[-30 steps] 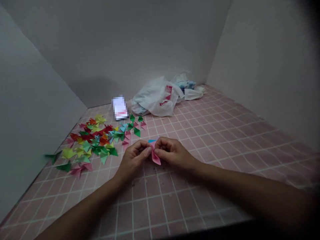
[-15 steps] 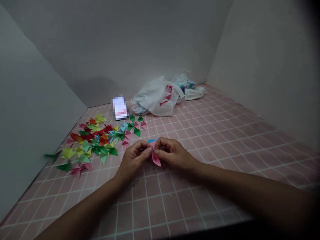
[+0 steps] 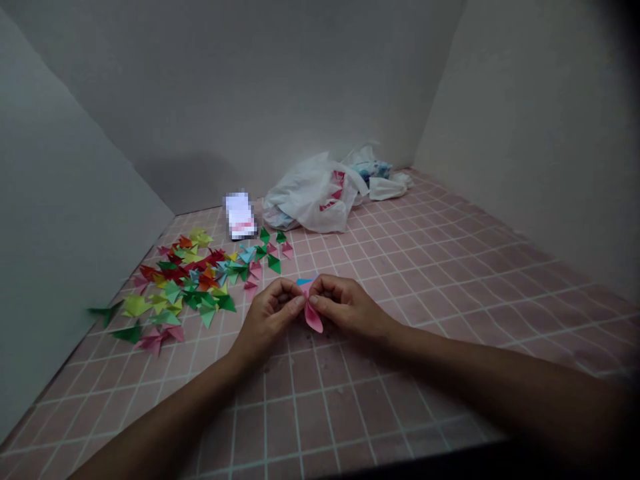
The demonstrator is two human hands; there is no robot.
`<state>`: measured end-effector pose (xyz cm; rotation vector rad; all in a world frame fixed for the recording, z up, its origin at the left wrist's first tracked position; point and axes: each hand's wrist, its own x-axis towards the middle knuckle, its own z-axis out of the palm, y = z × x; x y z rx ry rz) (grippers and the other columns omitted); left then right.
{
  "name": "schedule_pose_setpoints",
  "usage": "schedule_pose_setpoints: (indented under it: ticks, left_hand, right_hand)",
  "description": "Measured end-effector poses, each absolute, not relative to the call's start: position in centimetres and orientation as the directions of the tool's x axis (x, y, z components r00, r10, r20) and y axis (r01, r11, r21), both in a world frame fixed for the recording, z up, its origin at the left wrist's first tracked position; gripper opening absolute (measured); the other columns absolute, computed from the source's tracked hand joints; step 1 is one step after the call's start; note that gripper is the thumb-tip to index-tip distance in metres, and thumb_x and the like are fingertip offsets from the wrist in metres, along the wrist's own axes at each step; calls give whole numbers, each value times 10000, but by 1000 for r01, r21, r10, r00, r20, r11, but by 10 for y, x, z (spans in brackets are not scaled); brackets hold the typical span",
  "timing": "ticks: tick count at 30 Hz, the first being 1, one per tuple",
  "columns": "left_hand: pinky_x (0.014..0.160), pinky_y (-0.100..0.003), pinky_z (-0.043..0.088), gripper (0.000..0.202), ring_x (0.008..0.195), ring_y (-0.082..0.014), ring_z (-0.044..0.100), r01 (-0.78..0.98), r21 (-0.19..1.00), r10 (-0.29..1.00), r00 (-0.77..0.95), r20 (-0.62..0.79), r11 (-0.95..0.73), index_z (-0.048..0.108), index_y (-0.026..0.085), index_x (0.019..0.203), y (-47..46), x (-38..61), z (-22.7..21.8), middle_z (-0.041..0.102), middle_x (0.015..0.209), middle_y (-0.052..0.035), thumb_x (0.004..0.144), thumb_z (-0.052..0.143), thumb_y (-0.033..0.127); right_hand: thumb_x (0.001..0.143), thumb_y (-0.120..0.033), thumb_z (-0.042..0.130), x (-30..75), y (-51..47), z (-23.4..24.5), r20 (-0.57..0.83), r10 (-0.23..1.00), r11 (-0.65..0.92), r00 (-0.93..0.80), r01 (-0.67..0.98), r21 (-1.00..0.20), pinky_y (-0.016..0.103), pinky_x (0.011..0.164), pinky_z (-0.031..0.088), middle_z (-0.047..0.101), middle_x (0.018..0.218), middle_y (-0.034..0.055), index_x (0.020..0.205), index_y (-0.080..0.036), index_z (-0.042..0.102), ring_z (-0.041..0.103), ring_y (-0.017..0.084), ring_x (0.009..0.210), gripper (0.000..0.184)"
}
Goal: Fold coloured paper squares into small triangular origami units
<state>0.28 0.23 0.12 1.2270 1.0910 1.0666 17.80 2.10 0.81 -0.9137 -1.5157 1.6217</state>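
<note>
Both hands meet at the middle of the view over a small piece of pink folded paper (image 3: 313, 319). My left hand (image 3: 274, 310) is closed, its thumb and forefinger pinching the paper's left side. From the right, my right hand (image 3: 345, 307) pinches the same paper, its other fingers curled. The paper's pointed lower part hangs below the thumbs, and the fingers cover its middle. Just behind the fingertips shows a bit of blue paper (image 3: 303, 282); whether it touches the pink piece I cannot tell. Left of my left hand lies a spread of folded paper pieces (image 3: 170, 303) in several colours.
A lit phone (image 3: 241, 215), its screen blurred out, stands behind the paper pieces. White plastic bags (image 3: 313, 197) with red print lie against the back wall, with a blue-patterned package (image 3: 375, 170) beside them. Walls flank the pink tile-patterned surface (image 3: 450, 287).
Both hands stay in nearly the same place, still pinching the pink paper. Its lower tip has shifted very slightly to the right.
</note>
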Motion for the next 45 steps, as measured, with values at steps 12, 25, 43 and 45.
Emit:
schedule_pose_setpoints:
  ticks: [12,25,43,45]
  left_hand:
    - [668,-258,522,240,689,-133,633,-117,987,981,175,-89,111,612,170,859,0,3,2,647,765,-2,785,758,345]
    - [641,-240,512,240,649,-117,604,-145,981,974,205,-99,130,642,154,848,0,4,3,643,731,1,802,741,367]
    - [604,-229,433,204,638,-122,539,84,996,985,169,-42,28,632,167,763,1,4,4,575,684,17,775,715,353]
    - [598,-222,424,199,632,-116,534,80,997,985,167,-34,21,636,165,761,2,3,3,571,677,20,776,718,346]
  right_hand:
    - [865,-378,612,179,25,-4,-44,818,-176,-574,-176,-968,214,452,331,508,575,-56,802,-180,530,442,75,459,223]
    - [844,-353,610,177,23,3,-29,839,-116,-544,-125,-985,220,484,322,509,591,-47,776,-183,536,437,89,512,197]
    - [833,-259,572,178,23,6,68,866,101,-495,40,-994,257,599,376,554,681,-8,731,-179,564,487,122,642,129]
    - [824,-253,587,178,23,5,51,868,76,-494,31,-997,249,580,369,555,674,-11,735,-177,569,483,114,622,119]
